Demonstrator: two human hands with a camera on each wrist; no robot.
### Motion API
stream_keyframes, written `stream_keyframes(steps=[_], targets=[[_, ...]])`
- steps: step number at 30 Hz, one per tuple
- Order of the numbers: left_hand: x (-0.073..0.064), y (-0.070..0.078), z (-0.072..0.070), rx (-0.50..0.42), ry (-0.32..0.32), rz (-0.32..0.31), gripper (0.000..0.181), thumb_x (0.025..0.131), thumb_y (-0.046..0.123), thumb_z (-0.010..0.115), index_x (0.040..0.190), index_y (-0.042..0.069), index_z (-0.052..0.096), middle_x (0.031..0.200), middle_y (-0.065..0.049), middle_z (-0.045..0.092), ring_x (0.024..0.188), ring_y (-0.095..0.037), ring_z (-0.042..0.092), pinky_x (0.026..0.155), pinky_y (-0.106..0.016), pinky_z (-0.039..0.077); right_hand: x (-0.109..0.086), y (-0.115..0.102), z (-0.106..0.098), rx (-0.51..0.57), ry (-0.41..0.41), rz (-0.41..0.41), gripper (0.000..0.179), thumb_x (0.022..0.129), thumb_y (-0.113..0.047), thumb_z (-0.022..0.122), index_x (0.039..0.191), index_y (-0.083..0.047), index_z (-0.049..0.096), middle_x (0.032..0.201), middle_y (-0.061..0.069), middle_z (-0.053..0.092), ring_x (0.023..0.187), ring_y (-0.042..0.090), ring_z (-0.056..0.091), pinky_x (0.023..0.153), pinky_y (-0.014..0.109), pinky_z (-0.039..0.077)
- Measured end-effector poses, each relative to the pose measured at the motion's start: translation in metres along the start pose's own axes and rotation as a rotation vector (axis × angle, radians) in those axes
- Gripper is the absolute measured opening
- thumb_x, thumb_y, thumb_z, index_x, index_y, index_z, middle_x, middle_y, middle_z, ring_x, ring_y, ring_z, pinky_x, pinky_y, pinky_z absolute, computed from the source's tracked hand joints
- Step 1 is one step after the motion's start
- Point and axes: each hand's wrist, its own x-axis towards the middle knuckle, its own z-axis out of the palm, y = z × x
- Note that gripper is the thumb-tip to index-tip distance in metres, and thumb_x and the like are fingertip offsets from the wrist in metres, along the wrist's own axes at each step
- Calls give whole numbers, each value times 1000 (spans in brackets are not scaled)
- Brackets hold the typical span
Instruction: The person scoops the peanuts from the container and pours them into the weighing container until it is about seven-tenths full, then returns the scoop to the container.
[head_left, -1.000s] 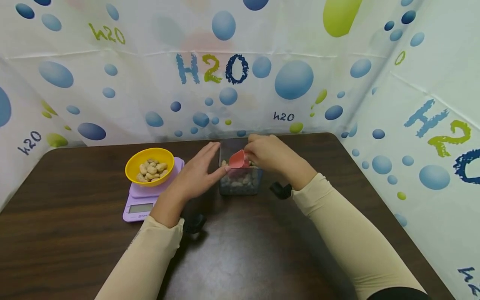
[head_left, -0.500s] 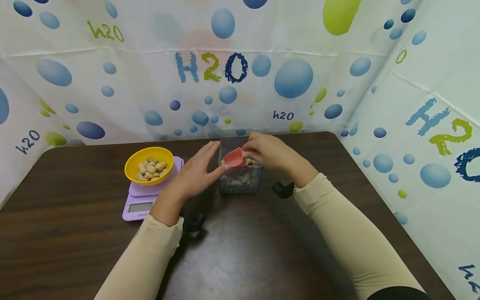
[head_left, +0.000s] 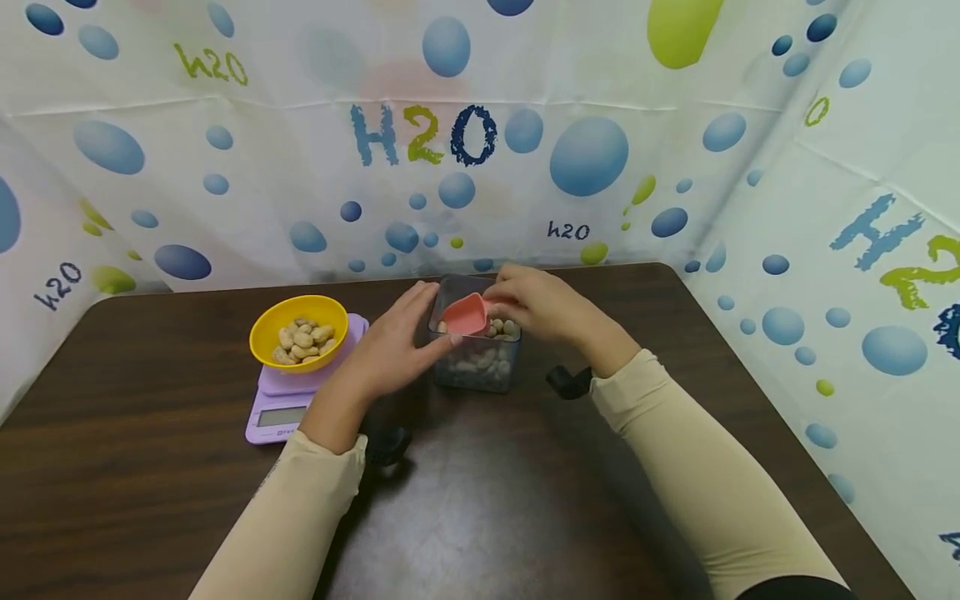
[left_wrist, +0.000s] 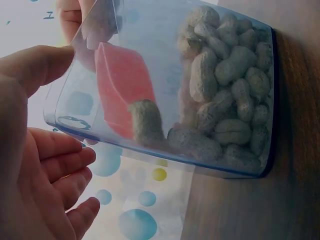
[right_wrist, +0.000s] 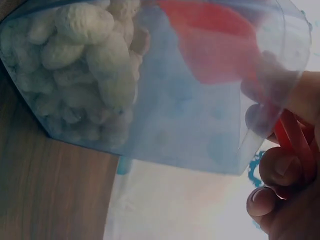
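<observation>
My right hand (head_left: pixel 546 307) grips the handle of a pink scoop (head_left: pixel 465 315), its bowl inside a clear bluish plastic container (head_left: pixel 461 286). Unshelled peanuts (left_wrist: pixel 235 95) fill the container's lower part. In the left wrist view one peanut (left_wrist: pixel 147 120) lies against the scoop's lower edge. The right wrist view shows the curled fingers (right_wrist: pixel 282 167) around the red-looking handle. My left hand (head_left: pixel 390 348) is at the container's left front corner, its thumb at the rim and its other fingers loosely extended along the side.
Left of the container, a yellow bowl (head_left: pixel 262 343) of peanuts stands on a purple kitchen scale (head_left: pixel 272 417), partly behind my left hand. The dark wooden table (head_left: pixel 480 500) backs onto a white curtain (head_left: pixel 510 208) with blue bubbles.
The scoop has shifted left and its bowl shows more broadly. The container has turned slightly, with its left side swinging outward. My left hand has stayed nearly still.
</observation>
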Motion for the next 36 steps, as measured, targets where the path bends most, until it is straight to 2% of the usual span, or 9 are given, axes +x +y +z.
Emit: stream_keyframes(steps=[7,13,19,28,36], targets=[[-2,2,-2,-26,-1,-17,74,98,57,43,158,18,22,165,-6,17,152,-27,17,119,-56,21,-9,6,-2,109,40,70,28,97,-26,62,117,-10,72,95,3,56,83,18,50,72,33,45],[-3,0,-1,-39,14,-14,75,97,56,47,158,19,24,164,-7,19,151,-30,21,118,-57,22,-9,4,5,102,145,117,28,99,-22,59,119,-6,69,98,6,57,82,20,49,72,35,44],[-4,2,-2,-40,20,-21,76,96,56,50,157,19,25,164,-8,20,150,-31,24,118,-58,24,-11,4,12,106,171,151,29,100,-24,57,120,-7,69,99,4,56,81,19,50,71,33,45],[-5,3,-3,-32,37,-22,75,97,54,51,157,17,27,164,-9,21,150,-30,24,119,-55,24,-17,5,12,162,228,129,30,99,-27,57,121,-9,69,98,2,57,79,18,47,69,34,43],[-10,5,-10,-23,25,-43,79,97,58,48,158,16,21,165,-7,15,152,-28,17,120,-55,20,-23,3,-3,176,281,155,30,98,-24,60,122,-9,69,96,2,56,79,18,46,67,34,41]])
